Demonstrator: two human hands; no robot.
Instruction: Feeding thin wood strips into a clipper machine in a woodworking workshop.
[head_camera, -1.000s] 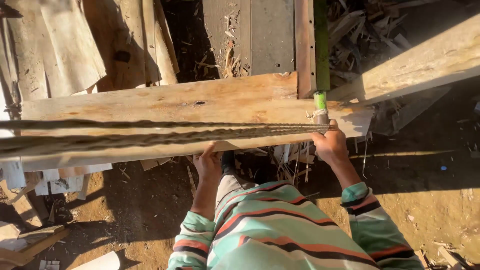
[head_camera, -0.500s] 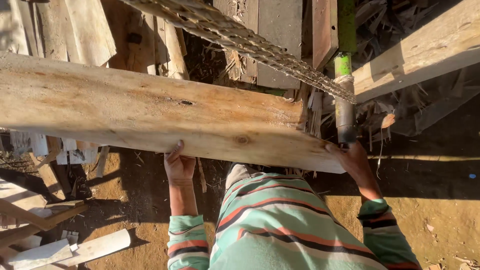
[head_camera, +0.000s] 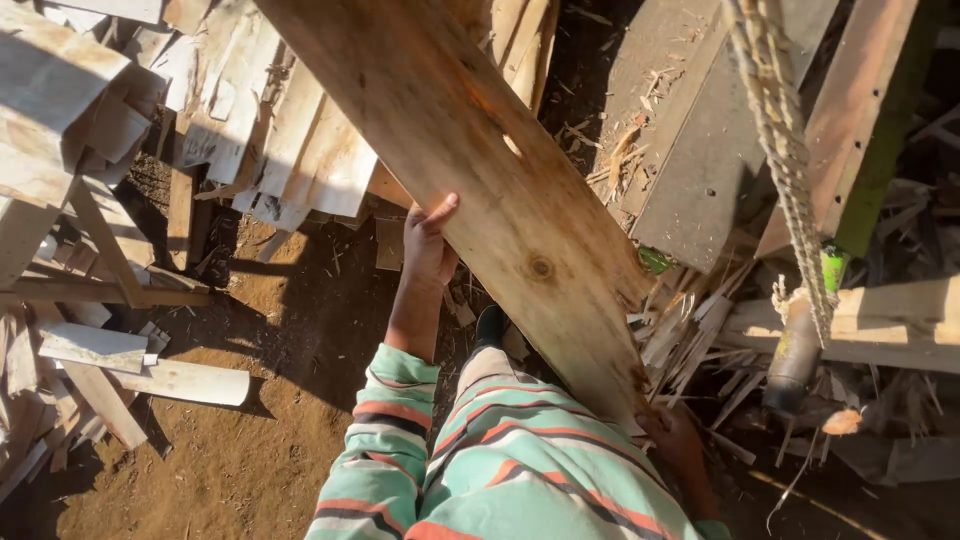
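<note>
Both hands grip a long wooden plank (head_camera: 480, 170) that slants from the upper left down toward the person's right hip. Left hand (head_camera: 428, 245) reaches up with the forearm nearly straight, fingers hooked under the plank's left edge and the thumb lying flat on its top face. Right hand (head_camera: 675, 440) sits low in shadow, clasped around the plank's near end just beside the body; its fingers are mostly hidden beneath the wood. Both arms wear a striped sleeve (head_camera: 385, 440) of pale green, orange and dark bands. A thick twisted rope (head_camera: 785, 150) hangs down at the right, well apart from the plank, ending near a short pale cylinder with a green band (head_camera: 800, 345). Stacked boards (head_camera: 270, 130) lie at upper left, offcuts and splinters (head_camera: 700, 330) litter the dirt ground (head_camera: 250, 440) below, and a flat grey panel (head_camera: 690, 150) rests behind the plank.
</note>
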